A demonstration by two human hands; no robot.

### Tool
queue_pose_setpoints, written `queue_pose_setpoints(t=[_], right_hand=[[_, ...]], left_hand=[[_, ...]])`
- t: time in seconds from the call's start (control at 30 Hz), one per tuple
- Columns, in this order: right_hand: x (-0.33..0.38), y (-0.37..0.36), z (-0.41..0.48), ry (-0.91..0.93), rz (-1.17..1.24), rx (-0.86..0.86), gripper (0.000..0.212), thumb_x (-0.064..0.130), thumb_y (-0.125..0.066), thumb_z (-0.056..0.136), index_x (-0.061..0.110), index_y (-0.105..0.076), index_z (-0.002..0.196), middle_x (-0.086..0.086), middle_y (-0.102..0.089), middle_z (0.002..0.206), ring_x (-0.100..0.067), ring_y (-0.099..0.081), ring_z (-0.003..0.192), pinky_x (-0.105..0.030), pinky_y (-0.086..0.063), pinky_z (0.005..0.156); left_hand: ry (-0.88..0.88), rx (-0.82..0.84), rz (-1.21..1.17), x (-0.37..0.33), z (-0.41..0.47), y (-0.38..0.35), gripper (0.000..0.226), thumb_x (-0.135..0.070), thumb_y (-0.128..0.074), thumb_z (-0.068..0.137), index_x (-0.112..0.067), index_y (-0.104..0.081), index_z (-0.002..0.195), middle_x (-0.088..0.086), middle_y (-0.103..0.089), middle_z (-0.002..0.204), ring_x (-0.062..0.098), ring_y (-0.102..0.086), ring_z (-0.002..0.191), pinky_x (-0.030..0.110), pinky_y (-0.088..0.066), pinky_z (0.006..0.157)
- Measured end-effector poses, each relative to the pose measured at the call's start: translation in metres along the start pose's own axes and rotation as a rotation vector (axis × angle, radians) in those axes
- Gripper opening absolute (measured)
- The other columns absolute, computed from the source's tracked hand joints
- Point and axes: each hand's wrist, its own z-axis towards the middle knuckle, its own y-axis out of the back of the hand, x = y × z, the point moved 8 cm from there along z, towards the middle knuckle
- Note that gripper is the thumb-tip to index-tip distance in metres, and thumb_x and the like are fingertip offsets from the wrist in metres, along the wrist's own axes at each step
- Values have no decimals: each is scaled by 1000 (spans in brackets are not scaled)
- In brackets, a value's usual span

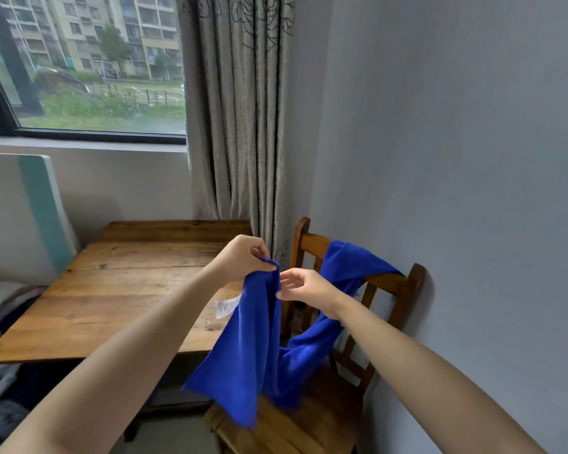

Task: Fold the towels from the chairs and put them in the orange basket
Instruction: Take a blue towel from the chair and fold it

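Head view: left hand (243, 257) pinches the blue towel (253, 348), right hand (309, 288), loosely open, hides its middle.

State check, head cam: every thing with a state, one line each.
blue towel: unfolded, one corner lifted, far end draped over the chair back.
left hand: pinches the towel's top corner.
right hand: fingers relaxed beside the towel's edge, contact unclear.
chair: upright, by the wall.
curtain: gathered beside the window.
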Motion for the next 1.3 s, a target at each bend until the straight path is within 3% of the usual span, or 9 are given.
queue_pose_setpoints(t=[0.17,0.27,0.5,0.67,0.77,0.93,1.0,1.13,1.3], right_hand=[[6,-17,2,59,142,13,13,21,-51,95,20,-57,106,-3,-67,103,-11,-63,95,-21,-50,82],[16,-5,3,75,264,-76,13,22,-47,97,18,-60,94,1,-65,90,-12,-62,83,-24,-50,75],[70,26,7,216,272,-236,12,18,-63,87,18,-57,77,-2,-59,74,-16,-55,71,-26,-46,68],[104,48,9,269,335,-310,15,17,-66,85,19,-59,71,6,-62,62,-10,-57,60,-24,-48,59],[114,64,7,274,425,-389,17,19,-63,88,18,-59,71,6,-63,59,-9,-58,57,-26,-48,62],[112,66,10,252,474,-388,25,27,-55,93,15,-59,72,-4,-60,72,-17,-56,68,-31,-47,69],[107,67,13,235,457,-414,26,30,-52,94,16,-59,74,-3,-59,74,-16,-55,71,-32,-47,72],[93,74,16,185,423,-522,30,32,-48,96,18,-54,71,-3,-53,75,-17,-50,77,-31,-44,76],[45,56,26,30,335,-544,33,33,-44,98,18,-50,68,0,-48,73,-13,-45,72,-25,-40,68]], left_hand=[[31,-23,-95,9,-8,9,22,-4,-70,79,-15,-57,66,-1,-58,62,6,-51,54,8,-37,44],[124,-62,-384,35,-22,4,13,-7,-68,82,-16,-59,79,2,-65,74,7,-59,63,14,-44,51],[322,251,-428,93,-50,-90,47,-19,-70,82,-15,-49,124,1,-64,88,13,-62,90,23,-46,83],[264,268,-402,82,-41,-96,21,-25,-66,85,-29,-57,103,3,-54,91,13,-53,87,13,-42,71],[205,288,-385,81,-39,-96,9,-19,-65,85,-18,-60,93,2,-62,103,15,-58,99,18,-48,83],[242,229,-659,81,-32,-90,38,-9,-71,78,-14,-49,108,6,-60,117,18,-59,107,32,-49,93],[255,265,-579,80,-30,-90,37,-11,-69,82,-19,-51,113,3,-61,115,17,-60,105,32,-51,90],[322,289,-399,103,-38,-82,7,-15,-61,87,-18,-65,92,3,-68,101,15,-64,92,31,-53,83],[440,295,-339,146,-68,-59,9,-13,-53,88,-16,-62,87,3,-67,92,18,-62,85,29,-48,77]])
